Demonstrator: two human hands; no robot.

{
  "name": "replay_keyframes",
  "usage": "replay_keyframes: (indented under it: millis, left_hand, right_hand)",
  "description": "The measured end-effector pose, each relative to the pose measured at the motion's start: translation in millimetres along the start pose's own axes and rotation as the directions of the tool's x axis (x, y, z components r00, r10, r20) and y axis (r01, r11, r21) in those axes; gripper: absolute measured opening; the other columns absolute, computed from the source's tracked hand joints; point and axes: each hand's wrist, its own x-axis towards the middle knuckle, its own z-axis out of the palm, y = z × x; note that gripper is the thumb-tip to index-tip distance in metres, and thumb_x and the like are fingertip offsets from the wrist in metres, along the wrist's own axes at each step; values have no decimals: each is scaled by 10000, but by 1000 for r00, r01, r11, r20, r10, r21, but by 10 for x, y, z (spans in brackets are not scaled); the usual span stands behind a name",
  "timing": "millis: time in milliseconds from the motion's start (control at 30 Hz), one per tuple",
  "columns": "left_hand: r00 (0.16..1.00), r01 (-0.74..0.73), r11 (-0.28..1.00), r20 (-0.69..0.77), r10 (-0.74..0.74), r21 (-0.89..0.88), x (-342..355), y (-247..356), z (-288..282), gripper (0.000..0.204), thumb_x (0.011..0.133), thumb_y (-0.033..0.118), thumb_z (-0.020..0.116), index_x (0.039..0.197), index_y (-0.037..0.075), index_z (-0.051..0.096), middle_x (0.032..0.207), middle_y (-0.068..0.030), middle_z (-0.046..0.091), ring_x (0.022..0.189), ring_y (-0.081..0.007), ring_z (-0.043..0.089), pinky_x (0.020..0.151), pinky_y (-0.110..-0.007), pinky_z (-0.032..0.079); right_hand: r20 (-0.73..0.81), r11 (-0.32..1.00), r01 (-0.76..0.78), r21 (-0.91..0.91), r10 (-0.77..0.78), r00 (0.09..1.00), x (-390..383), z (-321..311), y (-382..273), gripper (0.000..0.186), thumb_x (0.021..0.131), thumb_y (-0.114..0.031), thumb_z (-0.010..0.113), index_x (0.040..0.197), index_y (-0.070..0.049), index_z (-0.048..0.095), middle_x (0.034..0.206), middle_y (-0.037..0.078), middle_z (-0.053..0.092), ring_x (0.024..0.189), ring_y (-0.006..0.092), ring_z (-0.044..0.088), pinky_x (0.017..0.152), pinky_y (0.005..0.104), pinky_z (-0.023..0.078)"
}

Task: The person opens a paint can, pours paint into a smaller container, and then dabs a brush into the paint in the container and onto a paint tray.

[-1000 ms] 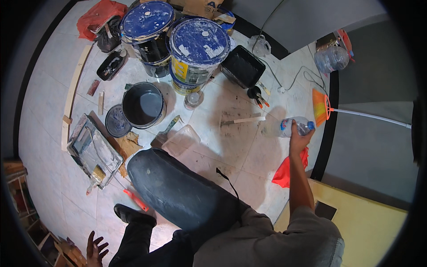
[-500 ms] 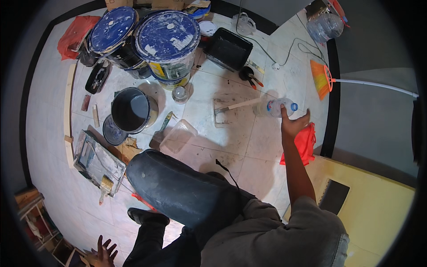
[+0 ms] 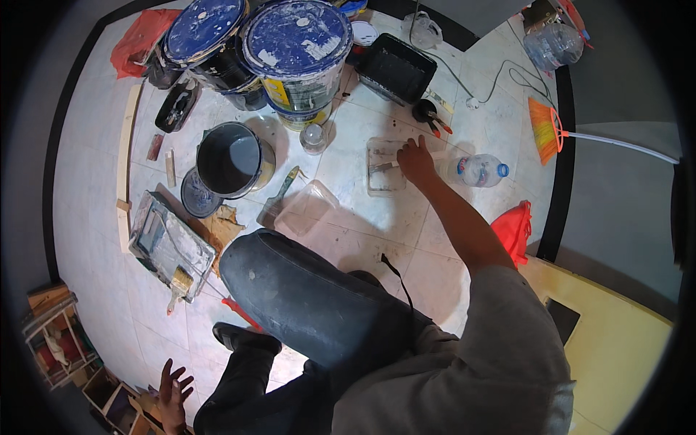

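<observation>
My right hand (image 3: 416,161) is over the handle of a paintbrush (image 3: 384,167), its fingers bent round it. The brush's head lies in a shallow clear plastic tray (image 3: 371,185) on the floor. Just right of the hand lies a clear plastic bottle (image 3: 480,171) with a blue cap, apart from it. At the lower left my left hand (image 3: 174,399) hangs with fingers spread, holding nothing. A second clear container (image 3: 316,210) and a wide brush (image 3: 273,206) lie near my knee.
Two large blue-lidded buckets (image 3: 297,36) stand far left of centre, beside a black tray (image 3: 396,69). Nearer are an open dark bucket (image 3: 230,161), a paint tray (image 3: 156,239) with a brush (image 3: 179,284), and a small jar (image 3: 313,138). A broom (image 3: 544,132) leans at right.
My right hand has let go of the bottle and moved left to the brush handle. The bottle remains lying on the floor. My left hand stays spread.
</observation>
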Motion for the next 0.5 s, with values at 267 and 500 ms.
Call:
replay_keyframes:
  millis: [267,500]
  left_hand:
    - [999,-17,1000,-40,16,-13,-57,-104,-55,814,974,643,580,1598,164,371,1388,-204,594,1148,-321,671,952,-433,541]
    - [996,-83,989,-26,81,-126,-134,-190,-90,812,977,628,587,1596,149,372,1377,-193,603,1138,-312,674,949,-424,545]
  right_hand:
    - [412,890,-243,386,69,909,40,-460,68,232,940,-241,585,1024,-63,707,976,139,725,955,360,702,937,534,519]
    - [337,557,-222,800,-112,935,-541,-1195,412,289,918,-181,633,1121,21,669,939,131,701,805,245,688,713,399,559]
